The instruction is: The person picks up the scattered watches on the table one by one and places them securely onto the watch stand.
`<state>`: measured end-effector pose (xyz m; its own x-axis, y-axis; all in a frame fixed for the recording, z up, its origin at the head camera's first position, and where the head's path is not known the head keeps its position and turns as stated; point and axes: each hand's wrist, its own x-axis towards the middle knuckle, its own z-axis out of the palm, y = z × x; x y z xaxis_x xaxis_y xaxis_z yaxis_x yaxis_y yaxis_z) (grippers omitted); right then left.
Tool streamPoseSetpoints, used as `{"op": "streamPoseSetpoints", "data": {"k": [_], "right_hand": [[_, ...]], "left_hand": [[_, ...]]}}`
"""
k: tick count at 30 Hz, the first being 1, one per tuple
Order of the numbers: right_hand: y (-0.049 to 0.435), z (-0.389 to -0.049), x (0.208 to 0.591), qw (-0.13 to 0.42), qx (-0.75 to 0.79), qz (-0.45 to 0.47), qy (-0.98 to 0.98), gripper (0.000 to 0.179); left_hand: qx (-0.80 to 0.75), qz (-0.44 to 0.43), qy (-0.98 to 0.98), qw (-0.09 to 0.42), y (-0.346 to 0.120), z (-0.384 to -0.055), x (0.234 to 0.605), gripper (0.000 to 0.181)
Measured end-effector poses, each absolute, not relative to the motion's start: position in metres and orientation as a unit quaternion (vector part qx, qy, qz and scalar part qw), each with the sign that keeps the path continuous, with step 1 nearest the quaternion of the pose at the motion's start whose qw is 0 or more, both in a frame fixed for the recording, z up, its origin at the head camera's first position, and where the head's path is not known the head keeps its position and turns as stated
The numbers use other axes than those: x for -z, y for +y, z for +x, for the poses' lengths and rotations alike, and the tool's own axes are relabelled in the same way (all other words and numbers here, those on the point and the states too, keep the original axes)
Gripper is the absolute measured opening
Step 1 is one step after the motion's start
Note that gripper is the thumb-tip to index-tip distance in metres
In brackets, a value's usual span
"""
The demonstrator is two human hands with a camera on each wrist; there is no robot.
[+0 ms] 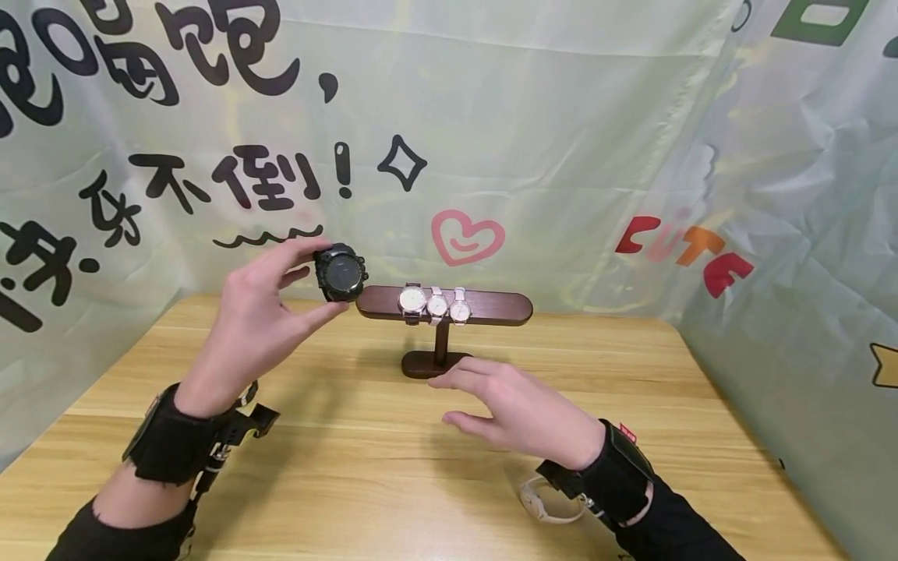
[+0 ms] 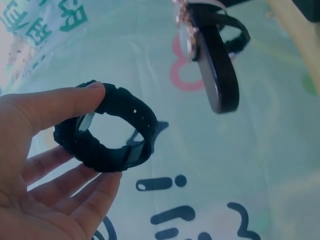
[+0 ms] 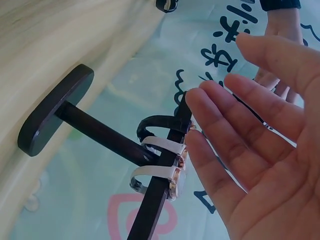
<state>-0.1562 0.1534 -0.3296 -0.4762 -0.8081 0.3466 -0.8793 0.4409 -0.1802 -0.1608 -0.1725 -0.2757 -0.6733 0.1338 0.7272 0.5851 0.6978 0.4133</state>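
My left hand (image 1: 263,304) pinches a black wristwatch (image 1: 341,273) between thumb and fingers, just off the left end of the dark wooden watch stand (image 1: 501,307). In the left wrist view the black watch (image 2: 132,107) shows as a buckled loop, its strap closed. Three watches sit side by side on the stand's bar: one with a black strap (image 1: 412,300) and two with pale straps, a middle one (image 1: 437,305) and a right one (image 1: 460,309). Holding nothing, my right hand (image 1: 519,405) hovers in front of the stand's base (image 1: 421,364), fingers loosely extended.
A white watch (image 1: 536,502) lies on the wooden table (image 1: 393,467) beside my right wrist. Another watch (image 1: 247,393) shows partly behind my left wrist. A printed cloth backdrop (image 1: 561,156) rises behind the table and along its right side.
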Motion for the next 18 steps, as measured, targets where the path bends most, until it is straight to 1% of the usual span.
{"op": "streamPoseSetpoints", "data": {"k": [7, 18], "right_hand": [[0.154, -0.157, 0.327, 0.133, -0.185, 0.490, -0.842, 0.042], [0.156, -0.157, 0.323, 0.177, -0.206, 0.472, -0.839, 0.042]], "left_hand": [[0.340, -0.243, -0.846, 0.332, -0.164, -0.155, 0.275, 0.074], [0.345, -0.268, -0.847, 0.304, -0.150, -0.148, 0.280, 0.075]]}}
